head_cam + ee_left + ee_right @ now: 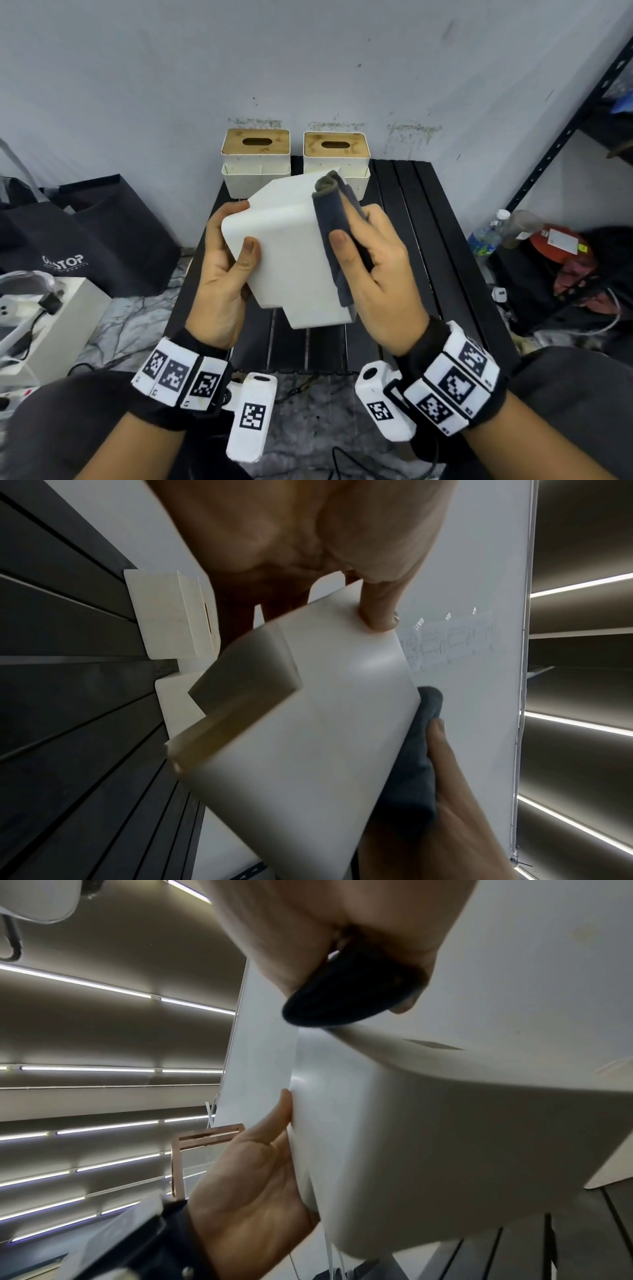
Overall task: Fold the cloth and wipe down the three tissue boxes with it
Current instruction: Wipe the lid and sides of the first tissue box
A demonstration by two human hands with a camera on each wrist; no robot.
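Tissue box (pixel 291 253) lifted off table (pixel 428 240), tilted; left hand (pixel 219 274) gripping it steady, exposing side. Right hand (pixel 373 267) clamping folded cloth (pixel 334 233) against that side, likely wiping.

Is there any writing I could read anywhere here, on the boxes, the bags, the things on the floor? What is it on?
"STOP": white letters on the black bag at left; the letters before it are creased and unreadable.
Smaller line beneath it: too small to read.
Label on the red thing at right: blurred.
Label on the plastic bottle: blurred.
Wrist bands: square black-and-white code patterns, no words.
Tissue boxes: no text visible.
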